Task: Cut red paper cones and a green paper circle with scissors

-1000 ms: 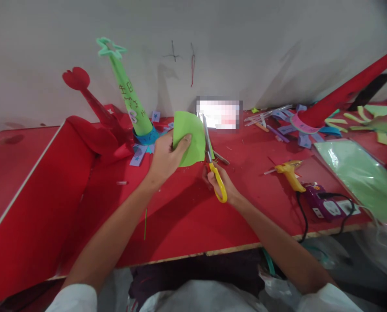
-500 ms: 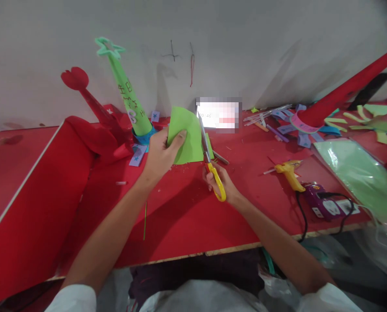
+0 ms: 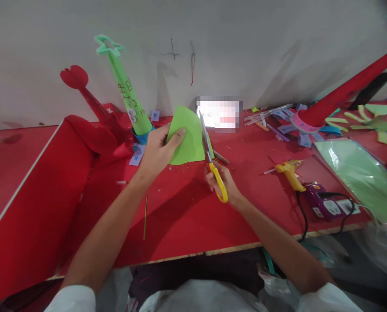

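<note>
The green sheet (image 3: 188, 136), over the surface's (image 3: 193, 216) far middle, bowed; I judged that its loose right edge could buckle against the scissors (image 3: 209, 158) and tear crookedly. My left hand (image 3: 156, 149) pinched its left side, thumb on top. My right hand (image 3: 229, 180) gripped the scissors, blades pointing far. Both forearms (image 3: 115, 225) slanted inward from the near side.
</note>
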`<act>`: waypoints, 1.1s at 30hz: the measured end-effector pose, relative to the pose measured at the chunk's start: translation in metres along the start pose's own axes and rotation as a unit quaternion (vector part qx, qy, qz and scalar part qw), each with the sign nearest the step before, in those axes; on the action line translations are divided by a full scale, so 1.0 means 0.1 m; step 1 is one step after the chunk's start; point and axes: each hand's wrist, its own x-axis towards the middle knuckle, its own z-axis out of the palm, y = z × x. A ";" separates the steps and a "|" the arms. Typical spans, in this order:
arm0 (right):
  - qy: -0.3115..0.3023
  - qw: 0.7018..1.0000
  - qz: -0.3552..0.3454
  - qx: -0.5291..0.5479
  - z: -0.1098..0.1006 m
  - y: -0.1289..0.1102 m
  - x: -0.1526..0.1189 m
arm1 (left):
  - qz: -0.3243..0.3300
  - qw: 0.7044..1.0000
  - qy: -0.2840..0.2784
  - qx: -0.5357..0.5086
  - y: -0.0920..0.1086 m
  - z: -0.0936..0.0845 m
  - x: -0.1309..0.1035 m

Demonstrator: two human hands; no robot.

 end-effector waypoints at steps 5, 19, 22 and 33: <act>0.002 1.000 -0.019 -0.001 0.01 -0.02 0.00 | 0.024 1.000 -0.011 0.009 0.01 -0.07 0.04; -0.009 0.999 -0.019 0.031 0.04 -0.04 0.03 | 0.022 0.990 -0.075 0.115 0.13 -0.19 0.07; -0.009 1.000 -0.018 0.002 0.01 -0.05 0.01 | 0.012 0.989 -0.092 0.113 0.16 -0.23 0.08; -0.051 0.998 -0.027 0.015 0.02 0.06 0.02 | 0.007 0.983 -0.126 0.130 0.24 -0.28 0.11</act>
